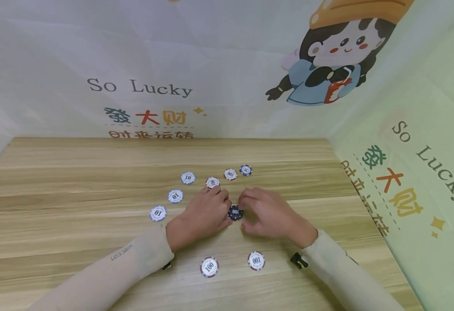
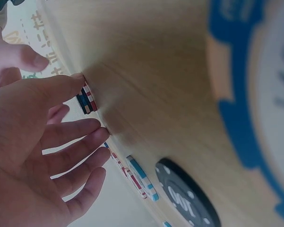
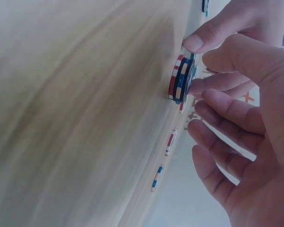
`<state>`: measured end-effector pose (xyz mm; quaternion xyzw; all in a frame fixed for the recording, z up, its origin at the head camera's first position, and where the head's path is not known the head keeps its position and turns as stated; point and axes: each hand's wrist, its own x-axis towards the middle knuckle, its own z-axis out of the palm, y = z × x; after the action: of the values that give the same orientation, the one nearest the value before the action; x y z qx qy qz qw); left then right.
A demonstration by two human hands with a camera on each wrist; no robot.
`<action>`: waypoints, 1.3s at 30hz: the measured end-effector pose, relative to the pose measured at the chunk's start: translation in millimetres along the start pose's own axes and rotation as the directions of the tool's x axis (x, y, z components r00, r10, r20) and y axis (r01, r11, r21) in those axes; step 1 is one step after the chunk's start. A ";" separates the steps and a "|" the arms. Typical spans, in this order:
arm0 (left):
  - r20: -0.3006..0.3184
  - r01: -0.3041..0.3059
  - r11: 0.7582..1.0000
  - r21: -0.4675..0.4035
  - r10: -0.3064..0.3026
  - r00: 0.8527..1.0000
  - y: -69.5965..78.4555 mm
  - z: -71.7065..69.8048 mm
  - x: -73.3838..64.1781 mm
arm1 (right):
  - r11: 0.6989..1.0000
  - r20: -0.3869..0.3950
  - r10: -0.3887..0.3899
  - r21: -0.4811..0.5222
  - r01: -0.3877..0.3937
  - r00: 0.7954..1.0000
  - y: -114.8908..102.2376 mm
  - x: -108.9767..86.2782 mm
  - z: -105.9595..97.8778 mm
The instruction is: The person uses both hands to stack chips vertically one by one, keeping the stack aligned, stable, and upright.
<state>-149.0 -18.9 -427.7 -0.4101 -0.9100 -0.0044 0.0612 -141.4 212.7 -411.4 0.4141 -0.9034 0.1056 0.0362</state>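
Note:
A small stack of poker chips topped by a black "100" chip stands on the table between both hands. From the side, the stack shows red-and-white, black and blue-and-beige edges. My left hand is at its left, the thumb tip right at the chips in the left wrist view, the other fingers loosely extended. My right hand is at its right, with thumb and loosely bent fingers around that side. A gap shows between the right thumb and index finger in the right wrist view.
Beyond the left hand lie a white-and-red chip, another and a blue chip. Several light-blue "10" chips lie left. Two "100" chips lie nearer. A black chip lies flat. Printed cloth walls edge the table.

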 end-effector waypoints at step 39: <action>0.004 -0.003 0.999 0.033 0.003 1.000 1.6 -2.5 -0.8 | 0.996 0.067 -0.035 -0.082 0.041 0.997 -42.1 -71.1 8.4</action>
<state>-147.0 -18.7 -425.3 -0.4104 -0.9095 0.0115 0.0659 -62.9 236.8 -423.7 0.4326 -0.8996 0.0538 0.0259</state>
